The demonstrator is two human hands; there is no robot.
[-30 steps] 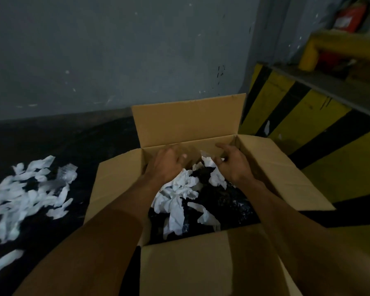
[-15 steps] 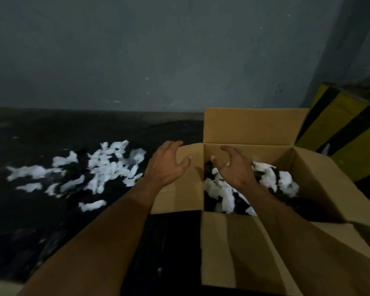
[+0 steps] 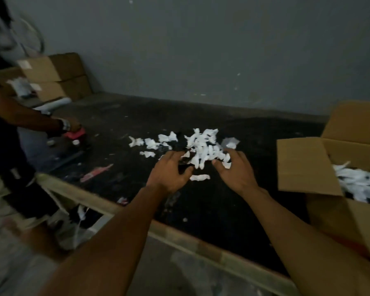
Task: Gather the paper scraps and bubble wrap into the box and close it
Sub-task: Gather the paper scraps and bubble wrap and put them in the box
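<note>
White paper scraps (image 3: 201, 146) lie in a loose pile on the black table top (image 3: 212, 210). My left hand (image 3: 169, 171) and my right hand (image 3: 237, 171) hover at the pile's near edge, fingers spread and palms facing inward, holding nothing. A single scrap (image 3: 199, 177) lies between the two hands. At the right stands the open cardboard box (image 3: 305, 165), flaps up, with white scraps and dark material inside (image 3: 359, 184). I cannot pick out bubble wrap.
Another person (image 3: 13, 135) stands at the left, a hand on a red object (image 3: 76, 135). Stacked cardboard boxes (image 3: 56, 77) sit at the back left against the grey wall. A red strip (image 3: 96, 173) lies on the table. The table's pale front edge (image 3: 179, 233) runs diagonally.
Both hands have left the box and moved left to the scrap pile on the table. My view has swung left, so the box now sits at the right edge.
</note>
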